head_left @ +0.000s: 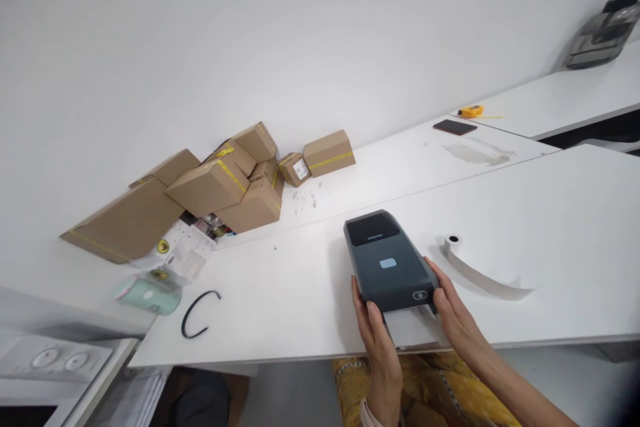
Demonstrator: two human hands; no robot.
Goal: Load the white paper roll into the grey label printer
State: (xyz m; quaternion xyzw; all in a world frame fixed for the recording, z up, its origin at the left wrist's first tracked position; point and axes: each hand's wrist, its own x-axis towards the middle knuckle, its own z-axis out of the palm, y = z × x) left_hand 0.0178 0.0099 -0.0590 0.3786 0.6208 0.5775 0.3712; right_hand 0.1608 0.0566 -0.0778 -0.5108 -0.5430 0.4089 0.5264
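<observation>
At the near edge of the bench [300, 345], the left hand [379, 337] and right hand [454, 312] clasp the front corners of a dark label printer [387, 263], seemingly positioning it; shifting it calls for both grips.

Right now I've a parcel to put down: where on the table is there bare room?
Bare table between the cable and the printer, and right of the paper roll. Crowded at the cardboard boxes; left hand and right hand hold the printer.

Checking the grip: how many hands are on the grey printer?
2: the left hand holds the near-left corner of the printer, and the right hand holds its near-right corner. No other hands show.
</observation>
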